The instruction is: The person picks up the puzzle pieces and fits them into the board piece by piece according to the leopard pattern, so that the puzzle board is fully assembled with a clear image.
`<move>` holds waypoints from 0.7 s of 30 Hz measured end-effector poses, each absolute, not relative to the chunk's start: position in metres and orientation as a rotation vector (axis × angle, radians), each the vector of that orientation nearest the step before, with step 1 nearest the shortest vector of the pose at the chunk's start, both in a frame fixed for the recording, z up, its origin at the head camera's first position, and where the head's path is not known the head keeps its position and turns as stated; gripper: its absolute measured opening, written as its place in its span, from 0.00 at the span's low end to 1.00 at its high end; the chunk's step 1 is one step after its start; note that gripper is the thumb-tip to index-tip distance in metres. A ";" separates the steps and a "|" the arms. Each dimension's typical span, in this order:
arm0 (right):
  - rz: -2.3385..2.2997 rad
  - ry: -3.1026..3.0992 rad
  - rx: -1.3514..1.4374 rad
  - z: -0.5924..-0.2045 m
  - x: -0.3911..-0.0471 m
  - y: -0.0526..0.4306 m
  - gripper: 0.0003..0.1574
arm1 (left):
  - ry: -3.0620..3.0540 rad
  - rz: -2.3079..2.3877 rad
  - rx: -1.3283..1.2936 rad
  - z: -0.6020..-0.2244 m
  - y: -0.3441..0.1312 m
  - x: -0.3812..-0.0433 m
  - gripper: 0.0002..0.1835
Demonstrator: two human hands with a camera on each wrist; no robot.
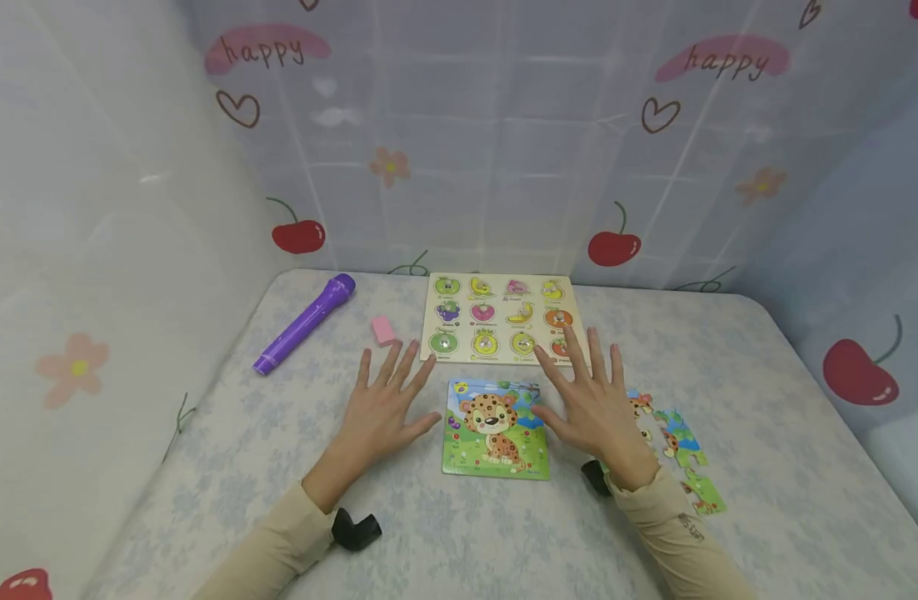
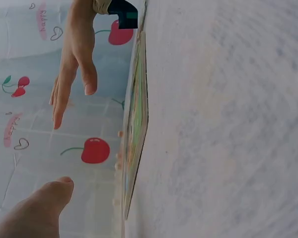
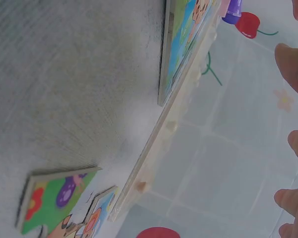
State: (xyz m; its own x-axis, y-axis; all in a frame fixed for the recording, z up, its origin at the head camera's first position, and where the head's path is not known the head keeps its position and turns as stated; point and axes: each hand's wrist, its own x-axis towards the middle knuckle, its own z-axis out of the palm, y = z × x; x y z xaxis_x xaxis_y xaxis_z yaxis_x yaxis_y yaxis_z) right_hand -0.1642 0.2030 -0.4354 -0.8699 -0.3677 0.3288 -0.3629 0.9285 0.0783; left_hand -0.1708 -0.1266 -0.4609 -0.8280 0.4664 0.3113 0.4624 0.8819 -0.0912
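While both hands are held above the tabletop [image 1: 429, 550], nothing is gripped; the fingers of the left hand [image 1: 378, 421] and right hand [image 1: 596, 410] are spread. The leopard board [image 1: 496, 429] is laid flat between them, just on the near side of the fruit board [image 1: 465, 331]. Loose pieces [image 1: 682, 435] are partly hidden by the right hand and sleeve [image 1: 680, 533]; they could be scattered if that arm were lowered and dragged. The pink block [image 1: 382, 330] might be knocked by a forward left reach.
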 end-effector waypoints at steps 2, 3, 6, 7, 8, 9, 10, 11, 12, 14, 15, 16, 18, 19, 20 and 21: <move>-0.028 -2.737 0.540 -0.435 -0.164 0.203 0.55 | -2.738 0.009 -0.703 -0.462 -0.125 -0.170 0.47; -0.030 -2.737 0.542 -0.435 -0.164 0.203 0.55 | -2.750 -0.004 -0.711 -0.462 -0.124 -0.170 0.48; -0.037 -2.743 0.548 -0.436 -0.164 0.203 0.55 | -2.783 -0.090 -0.769 -0.466 -0.119 -0.169 0.50; -0.034 -2.748 0.549 -0.436 -0.164 0.203 0.55 | -2.802 -0.119 -0.795 -0.468 -0.118 -0.168 0.50; -0.034 -2.752 0.551 -0.436 -0.164 0.203 0.55 | -2.821 -0.169 -0.827 -0.471 -0.116 -0.168 0.51; -0.036 -2.752 0.553 -0.436 -0.164 0.203 0.55 | -2.842 -0.210 -0.861 -0.474 -0.115 -0.167 0.51; -0.038 -2.751 0.555 -0.436 -0.164 0.203 0.55 | -2.866 -0.245 -0.889 -0.476 -0.113 -0.167 0.52; -0.038 -2.751 0.557 -0.436 -0.164 0.203 0.56 | -2.893 -0.275 -0.912 -0.479 -0.112 -0.167 0.52; -0.035 -2.754 0.558 -0.436 -0.164 0.203 0.56 | -2.915 -0.306 -0.927 -0.482 -0.112 -0.166 0.53; -0.033 -2.750 0.564 -0.436 -0.164 0.203 0.56 | -2.955 -0.360 -0.940 -0.487 -0.111 -0.165 0.54; -0.032 -2.748 0.566 -0.436 -0.164 0.203 0.56 | -2.968 -0.370 -0.942 -0.489 -0.111 -0.165 0.55; -0.029 -2.748 0.569 -0.436 -0.164 0.203 0.56 | -2.977 -0.382 -0.943 -0.491 -0.112 -0.165 0.57; -0.021 -2.747 0.573 -0.436 -0.164 0.203 0.56 | -2.980 -0.405 -0.961 -0.493 -0.112 -0.164 0.59; -0.019 -2.744 0.577 -0.436 -0.165 0.203 0.56 | -2.983 -0.408 -0.978 -0.494 -0.112 -0.164 0.60; -0.017 -2.742 0.580 -0.436 -0.165 0.203 0.56 | -2.988 -0.408 -0.997 -0.495 -0.112 -0.163 0.60; -0.013 -2.742 0.583 -0.436 -0.165 0.203 0.56 | -2.995 -0.404 -1.017 -0.495 -0.112 -0.163 0.61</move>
State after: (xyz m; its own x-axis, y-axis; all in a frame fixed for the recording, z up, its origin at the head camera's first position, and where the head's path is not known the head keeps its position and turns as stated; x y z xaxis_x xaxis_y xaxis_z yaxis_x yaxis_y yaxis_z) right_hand -0.1646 0.2031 -0.4358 -0.8594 -0.3968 0.3224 -0.3937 0.9159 0.0779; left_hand -0.1629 -0.1118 -0.4950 -0.7955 0.6048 0.0367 0.5929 0.7645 0.2532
